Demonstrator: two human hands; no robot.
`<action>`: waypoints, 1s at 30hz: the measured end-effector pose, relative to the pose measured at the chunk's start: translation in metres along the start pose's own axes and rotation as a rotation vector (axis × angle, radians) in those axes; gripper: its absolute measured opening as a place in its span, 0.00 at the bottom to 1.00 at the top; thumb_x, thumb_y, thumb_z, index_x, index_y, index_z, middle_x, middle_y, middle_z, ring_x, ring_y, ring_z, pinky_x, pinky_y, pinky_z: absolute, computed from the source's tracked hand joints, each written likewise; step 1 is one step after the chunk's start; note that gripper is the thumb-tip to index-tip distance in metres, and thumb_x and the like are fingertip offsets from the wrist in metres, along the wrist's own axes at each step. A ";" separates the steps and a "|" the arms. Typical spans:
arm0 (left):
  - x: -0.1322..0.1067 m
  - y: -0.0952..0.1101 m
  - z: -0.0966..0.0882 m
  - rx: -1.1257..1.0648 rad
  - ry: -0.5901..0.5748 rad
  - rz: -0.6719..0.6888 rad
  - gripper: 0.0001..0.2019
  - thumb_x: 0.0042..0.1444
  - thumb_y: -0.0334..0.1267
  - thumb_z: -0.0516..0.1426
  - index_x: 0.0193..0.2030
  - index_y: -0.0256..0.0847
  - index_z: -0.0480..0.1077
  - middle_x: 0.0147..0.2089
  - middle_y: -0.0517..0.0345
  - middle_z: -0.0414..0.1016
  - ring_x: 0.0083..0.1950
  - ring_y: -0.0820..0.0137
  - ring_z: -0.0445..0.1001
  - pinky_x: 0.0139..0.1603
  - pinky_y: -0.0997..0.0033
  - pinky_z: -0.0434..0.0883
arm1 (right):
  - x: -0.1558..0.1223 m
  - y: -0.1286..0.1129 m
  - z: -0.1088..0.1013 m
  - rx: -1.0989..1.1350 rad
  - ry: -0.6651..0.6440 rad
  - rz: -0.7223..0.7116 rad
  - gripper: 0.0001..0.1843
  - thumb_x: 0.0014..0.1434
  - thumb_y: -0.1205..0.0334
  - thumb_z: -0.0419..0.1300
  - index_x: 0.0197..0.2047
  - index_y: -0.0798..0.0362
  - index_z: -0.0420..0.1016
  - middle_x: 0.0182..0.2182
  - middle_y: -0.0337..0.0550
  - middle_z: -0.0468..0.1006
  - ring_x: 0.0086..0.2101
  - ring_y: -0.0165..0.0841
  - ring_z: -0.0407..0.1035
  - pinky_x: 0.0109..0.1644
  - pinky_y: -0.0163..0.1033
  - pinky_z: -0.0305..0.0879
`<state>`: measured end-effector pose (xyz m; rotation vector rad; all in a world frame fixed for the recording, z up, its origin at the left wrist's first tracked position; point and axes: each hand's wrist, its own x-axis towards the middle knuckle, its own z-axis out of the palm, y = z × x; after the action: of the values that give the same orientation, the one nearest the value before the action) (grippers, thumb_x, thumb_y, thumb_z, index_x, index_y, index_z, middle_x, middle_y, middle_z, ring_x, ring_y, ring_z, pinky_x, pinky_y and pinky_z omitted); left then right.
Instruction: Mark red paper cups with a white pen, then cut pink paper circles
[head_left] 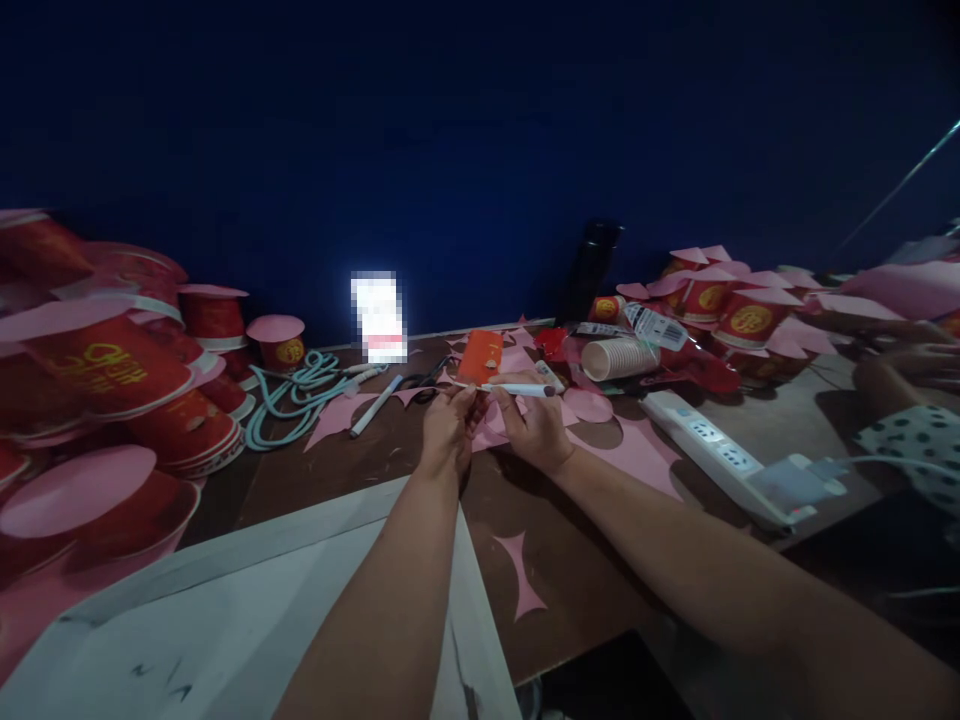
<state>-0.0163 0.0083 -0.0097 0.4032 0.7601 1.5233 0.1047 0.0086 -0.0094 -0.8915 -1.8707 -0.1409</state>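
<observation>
In the middle of the table my right hand is closed around a white marker pen, which lies nearly level with its dark end to the right. Beside it, at the pen's left end, my left hand has its fingers pinched together; what they hold is too small to make out. Just behind both hands is an orange-red packet. Pink paper scraps with curved cut edges lie around and under the hands. A second white marker rests to the left, near dark-handled scissors.
Red paper cups with pink discs crowd the left; more cups stand at right. A light-blue cable, glowing phone, stacked paper cups, power strip, black bottle and white board surround my arms. Another person's arm is at right.
</observation>
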 end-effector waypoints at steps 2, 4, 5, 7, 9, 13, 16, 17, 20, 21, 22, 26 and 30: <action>0.001 -0.001 0.000 0.001 0.011 -0.002 0.06 0.46 0.24 0.59 0.32 0.34 0.68 0.28 0.59 0.73 0.27 0.78 0.72 0.36 0.76 0.70 | 0.000 0.000 0.001 -0.005 -0.002 -0.005 0.08 0.62 0.62 0.54 0.43 0.51 0.72 0.39 0.47 0.78 0.41 0.37 0.71 0.49 0.46 0.63; 0.002 -0.001 0.000 0.003 0.017 -0.003 0.07 0.46 0.24 0.59 0.32 0.34 0.67 0.28 0.59 0.73 0.27 0.78 0.72 0.35 0.76 0.70 | -0.001 0.001 0.001 -0.016 -0.007 0.002 0.09 0.62 0.61 0.54 0.43 0.51 0.72 0.40 0.47 0.78 0.42 0.37 0.70 0.50 0.46 0.62; 0.003 -0.002 0.000 0.006 0.017 -0.002 0.07 0.46 0.24 0.59 0.32 0.34 0.68 0.28 0.59 0.73 0.27 0.78 0.72 0.35 0.76 0.70 | -0.001 0.002 0.002 -0.023 -0.011 0.005 0.09 0.63 0.61 0.54 0.43 0.51 0.72 0.40 0.47 0.78 0.42 0.37 0.70 0.50 0.46 0.62; 0.003 -0.002 -0.001 0.014 0.014 0.004 0.07 0.46 0.24 0.60 0.33 0.33 0.68 0.28 0.59 0.73 0.27 0.78 0.72 0.35 0.76 0.70 | -0.002 0.003 0.002 -0.036 -0.014 0.013 0.09 0.63 0.61 0.54 0.44 0.51 0.72 0.41 0.47 0.78 0.43 0.37 0.70 0.50 0.46 0.62; 0.003 -0.003 -0.001 0.023 0.011 0.012 0.07 0.46 0.24 0.59 0.33 0.33 0.68 0.29 0.58 0.74 0.28 0.78 0.73 0.35 0.76 0.70 | -0.002 0.003 0.003 -0.044 -0.002 0.015 0.09 0.62 0.61 0.54 0.43 0.51 0.72 0.41 0.46 0.78 0.43 0.36 0.70 0.51 0.46 0.62; 0.002 -0.002 -0.001 0.026 0.011 0.021 0.07 0.46 0.24 0.59 0.34 0.34 0.68 0.30 0.58 0.74 0.29 0.77 0.73 0.35 0.76 0.70 | -0.001 0.003 0.002 -0.050 0.005 0.016 0.08 0.62 0.63 0.54 0.43 0.50 0.72 0.41 0.44 0.78 0.43 0.36 0.70 0.51 0.45 0.61; 0.001 -0.002 0.000 0.025 0.015 0.019 0.07 0.45 0.24 0.60 0.32 0.35 0.68 0.28 0.60 0.73 0.28 0.78 0.72 0.35 0.77 0.70 | -0.001 0.002 0.001 -0.044 -0.017 0.003 0.07 0.61 0.63 0.55 0.42 0.50 0.72 0.39 0.44 0.79 0.41 0.35 0.70 0.50 0.45 0.61; 0.001 -0.002 0.000 0.025 0.015 0.018 0.07 0.45 0.25 0.60 0.32 0.35 0.68 0.27 0.60 0.73 0.28 0.78 0.72 0.35 0.77 0.70 | -0.001 0.002 0.001 -0.045 -0.014 0.002 0.07 0.61 0.63 0.55 0.42 0.51 0.72 0.39 0.44 0.79 0.41 0.35 0.70 0.50 0.44 0.61; 0.001 -0.002 -0.001 0.026 0.019 0.019 0.07 0.45 0.24 0.60 0.32 0.35 0.68 0.28 0.60 0.73 0.28 0.78 0.72 0.35 0.77 0.70 | -0.001 0.001 0.001 -0.050 0.003 0.003 0.07 0.61 0.63 0.55 0.43 0.51 0.72 0.40 0.44 0.79 0.42 0.36 0.70 0.50 0.44 0.61; 0.002 -0.002 -0.001 0.021 0.025 0.021 0.07 0.45 0.24 0.60 0.32 0.35 0.68 0.28 0.60 0.73 0.28 0.78 0.72 0.35 0.77 0.70 | -0.001 0.001 0.001 -0.048 -0.002 -0.002 0.07 0.61 0.63 0.55 0.43 0.51 0.72 0.40 0.44 0.79 0.42 0.36 0.70 0.50 0.44 0.61; 0.002 -0.003 -0.001 0.015 0.030 0.021 0.08 0.45 0.24 0.60 0.32 0.35 0.68 0.28 0.60 0.73 0.28 0.78 0.72 0.35 0.77 0.70 | -0.001 0.001 0.001 -0.043 -0.013 -0.009 0.07 0.62 0.63 0.55 0.43 0.51 0.72 0.39 0.43 0.79 0.41 0.35 0.70 0.49 0.44 0.62; 0.004 -0.003 -0.002 0.003 0.034 0.013 0.07 0.45 0.24 0.60 0.32 0.34 0.67 0.28 0.59 0.73 0.27 0.78 0.72 0.35 0.76 0.70 | -0.001 0.002 0.001 -0.032 -0.008 -0.004 0.07 0.62 0.62 0.54 0.42 0.51 0.72 0.39 0.44 0.79 0.42 0.35 0.71 0.50 0.43 0.62; 0.003 -0.003 -0.002 0.000 0.033 0.014 0.08 0.46 0.24 0.60 0.33 0.34 0.67 0.29 0.59 0.73 0.28 0.78 0.72 0.34 0.77 0.70 | -0.001 0.002 0.001 -0.038 -0.016 -0.010 0.07 0.62 0.62 0.55 0.42 0.50 0.72 0.39 0.44 0.79 0.41 0.35 0.71 0.50 0.44 0.62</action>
<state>-0.0162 0.0104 -0.0135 0.3853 0.7847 1.5462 0.1053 0.0106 -0.0115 -0.9118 -1.8933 -0.1767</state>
